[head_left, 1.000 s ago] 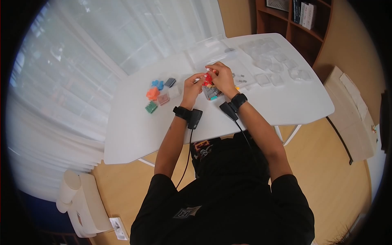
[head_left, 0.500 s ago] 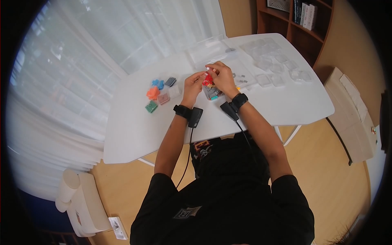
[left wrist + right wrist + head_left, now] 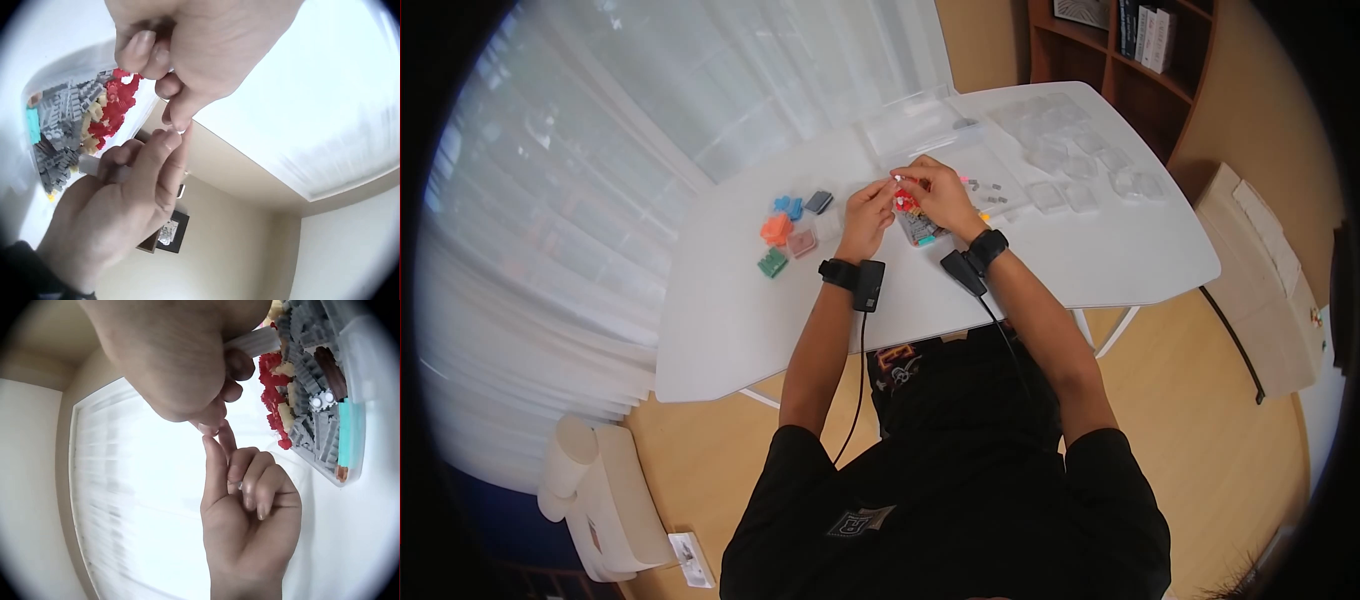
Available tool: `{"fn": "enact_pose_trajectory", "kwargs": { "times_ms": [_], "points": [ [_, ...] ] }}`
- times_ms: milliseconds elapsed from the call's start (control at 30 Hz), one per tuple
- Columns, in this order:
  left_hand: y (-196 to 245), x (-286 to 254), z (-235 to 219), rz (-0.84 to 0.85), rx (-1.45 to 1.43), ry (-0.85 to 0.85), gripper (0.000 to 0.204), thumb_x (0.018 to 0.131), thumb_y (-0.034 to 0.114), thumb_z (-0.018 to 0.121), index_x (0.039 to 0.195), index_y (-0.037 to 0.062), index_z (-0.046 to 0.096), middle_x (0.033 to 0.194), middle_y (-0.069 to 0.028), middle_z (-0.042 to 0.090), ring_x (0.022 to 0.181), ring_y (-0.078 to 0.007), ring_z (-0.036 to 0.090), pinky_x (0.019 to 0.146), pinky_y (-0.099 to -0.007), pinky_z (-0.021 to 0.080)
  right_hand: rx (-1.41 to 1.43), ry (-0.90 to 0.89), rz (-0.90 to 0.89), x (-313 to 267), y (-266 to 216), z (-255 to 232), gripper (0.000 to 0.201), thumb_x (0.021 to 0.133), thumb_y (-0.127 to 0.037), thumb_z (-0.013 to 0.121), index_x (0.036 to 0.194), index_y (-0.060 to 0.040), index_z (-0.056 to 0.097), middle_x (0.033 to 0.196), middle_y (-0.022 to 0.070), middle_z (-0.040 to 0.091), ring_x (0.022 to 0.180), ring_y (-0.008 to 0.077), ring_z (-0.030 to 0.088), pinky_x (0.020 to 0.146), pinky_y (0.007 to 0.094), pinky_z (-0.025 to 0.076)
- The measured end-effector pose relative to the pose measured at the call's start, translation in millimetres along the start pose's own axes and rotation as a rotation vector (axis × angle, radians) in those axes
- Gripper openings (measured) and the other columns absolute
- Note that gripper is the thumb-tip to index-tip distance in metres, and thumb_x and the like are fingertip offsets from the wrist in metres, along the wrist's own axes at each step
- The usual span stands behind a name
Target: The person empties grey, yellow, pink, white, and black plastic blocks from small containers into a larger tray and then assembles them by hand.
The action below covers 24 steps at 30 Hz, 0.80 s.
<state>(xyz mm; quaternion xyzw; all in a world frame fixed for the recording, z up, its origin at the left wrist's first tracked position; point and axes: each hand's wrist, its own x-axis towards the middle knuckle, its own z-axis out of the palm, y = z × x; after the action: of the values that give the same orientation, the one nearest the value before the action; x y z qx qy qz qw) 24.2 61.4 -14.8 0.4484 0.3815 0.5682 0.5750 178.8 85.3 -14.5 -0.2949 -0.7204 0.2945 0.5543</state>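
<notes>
Above the clear plastic box of toy bricks, my two hands meet at the fingertips. Between them shows a tiny white piece, pinched by the thumb and forefinger of the right hand and the left hand; most of it is hidden. Curled lower fingers of the right hand also hold a translucent white bar. Another small whitish piece peeks from the left hand's curled fingers. Grey bricks, red bricks and a turquoise brick fill the box.
Left of the hands are orange bricks, green bricks, blue bricks and a dark grey stack. Clear containers spread over the table's right side. Small grey pieces lie just right of the right hand.
Both hands have shifted slightly to the left, and their fingertips have come together. The left hand's fingers are more curled than before.
</notes>
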Motion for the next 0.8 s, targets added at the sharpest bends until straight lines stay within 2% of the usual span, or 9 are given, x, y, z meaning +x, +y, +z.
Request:
{"fn": "enact_pose_trajectory", "kwargs": {
  "times_ms": [133, 233, 333, 400, 533, 800],
  "points": [
    [2.6, -0.1, -2.8, -0.006, -0.028, -0.015, 0.017, 0.093, 0.016, 0.058, 0.099, 0.0010, 0.060, 0.062, 0.0070, 0.039, 0.052, -0.0010, 0.032, 0.043, -0.0171, 0.025, 0.073, -0.023, 0.050, -0.6, 3.7, 2.4, 0.019, 0.084, -0.004, 0.061, 0.102, -0.0038, 0.068, 0.079, 0.0087, 0.057, 0.064, 0.0176, 0.053, 0.062, 0.0295, 0.044],
    [3.1, -0.3, -3.1, -0.039, -0.064, -0.040, 0.015, 0.093, 0.016, 0.058, 0.098, 0.0016, 0.059, 0.062, 0.0067, 0.039, 0.051, -0.0014, 0.032, 0.042, -0.0169, 0.026, 0.012, -0.020, 0.012, -1.0, 1.3, 2.3, 0.020, 0.084, -0.005, 0.062, 0.103, -0.0045, 0.068, 0.079, 0.0087, 0.057, 0.063, 0.0179, 0.053, 0.062, 0.0291, 0.045],
    [2.8, 0.1, -2.8, -0.034, -0.061, -0.060, 0.016, 0.094, 0.017, 0.056, 0.097, 0.0012, 0.059, 0.063, 0.0066, 0.040, 0.051, -0.0014, 0.032, 0.043, -0.0167, 0.026, 0.082, -0.033, 0.043, -1.6, 1.2, 3.1, 0.021, 0.082, -0.005, 0.064, 0.103, -0.0048, 0.068, 0.078, 0.0088, 0.057, 0.064, 0.0181, 0.054, 0.062, 0.0289, 0.045],
    [1.6, 1.0, -2.1, -0.004, -0.081, -0.103, 0.018, 0.096, 0.018, 0.053, 0.096, 0.0008, 0.059, 0.063, 0.0066, 0.040, 0.052, -0.0013, 0.032, 0.043, -0.0166, 0.026, 0.016, -0.032, -0.020, -2.5, -3.5, 1.4, 0.022, 0.081, -0.004, 0.065, 0.103, -0.0045, 0.068, 0.078, 0.0089, 0.058, 0.064, 0.0183, 0.054, 0.062, 0.0285, 0.045],
    [2.4, -0.1, -0.2, 0.000, -0.087, -0.125, 0.019, 0.097, 0.019, 0.051, 0.096, 0.0005, 0.058, 0.064, 0.0066, 0.040, 0.052, -0.0011, 0.032, 0.044, -0.0166, 0.027, 0.063, -0.042, 0.008, -1.6, -4.4, 1.2, 0.023, 0.080, -0.003, 0.065, 0.103, -0.0041, 0.068, 0.078, 0.0088, 0.059, 0.064, 0.0182, 0.054, 0.063, 0.0284, 0.045],
    [2.3, 1.3, -3.2, 0.000, -0.097, -0.176, 0.020, 0.097, 0.019, 0.049, 0.097, 0.0007, 0.057, 0.064, 0.0062, 0.040, 0.051, -0.0021, 0.032, 0.046, -0.0174, 0.028, 0.035, -0.006, -0.026, -1.5, -11.1, -1.5, 0.019, 0.078, -0.002, 0.067, 0.097, -0.0020, 0.068, 0.079, 0.0081, 0.060, 0.061, 0.0159, 0.054, 0.059, 0.0271, 0.045]
  ]
}}
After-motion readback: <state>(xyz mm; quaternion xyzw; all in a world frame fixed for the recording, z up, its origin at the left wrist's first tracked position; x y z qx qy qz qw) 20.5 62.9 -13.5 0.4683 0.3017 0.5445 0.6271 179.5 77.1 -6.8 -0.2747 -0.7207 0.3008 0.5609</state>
